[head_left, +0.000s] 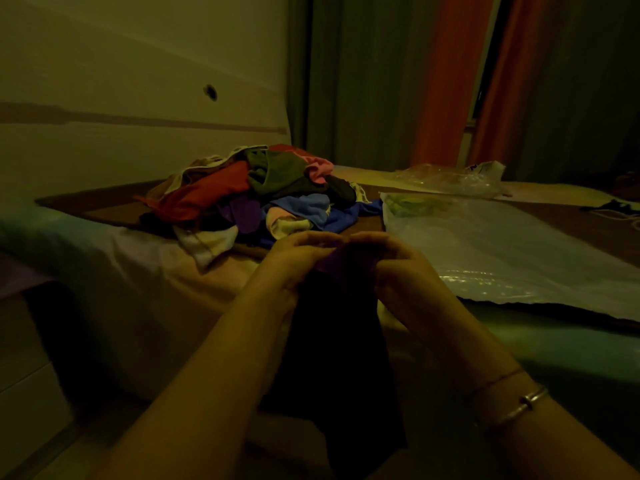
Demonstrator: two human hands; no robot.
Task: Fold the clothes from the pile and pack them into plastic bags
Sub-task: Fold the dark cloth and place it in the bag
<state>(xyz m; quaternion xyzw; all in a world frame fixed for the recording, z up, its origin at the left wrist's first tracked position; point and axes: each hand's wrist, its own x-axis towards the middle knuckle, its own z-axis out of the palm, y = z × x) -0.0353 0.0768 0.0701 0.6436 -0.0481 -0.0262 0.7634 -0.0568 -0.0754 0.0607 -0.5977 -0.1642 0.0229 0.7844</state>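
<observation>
Your left hand point(294, 261) and your right hand point(398, 261) are raised close together in front of you, both with fingers curled over the top edge of a dark purple garment point(332, 327); each hand pinches that edge, and the fingertips of the two hands nearly meet above it. The garment hangs straight down between your forearms, and in the dim light its lower part reads almost black, so its shape cannot be made out. On your right wrist sits a thin metal bracelet point(523, 407). Beyond your hands, on the bed point(131, 251), lies the pile of clothes point(256, 195), a loose heap with a red piece on the left, an olive green one on top, pink behind it, and blue and purple pieces toward the front, with a pale one at the near edge. To the right of the pile a large clear plastic bag point(502, 244) lies flat on the bed, just beside your right hand, with something light green showing at its far left corner. Farther back, near the far edge of the bed, sits a crumpled heap of more plastic bags point(453, 180). Behind the bed hang orange curtains point(446, 81), and a pale wall point(121, 64) stands on the left.
</observation>
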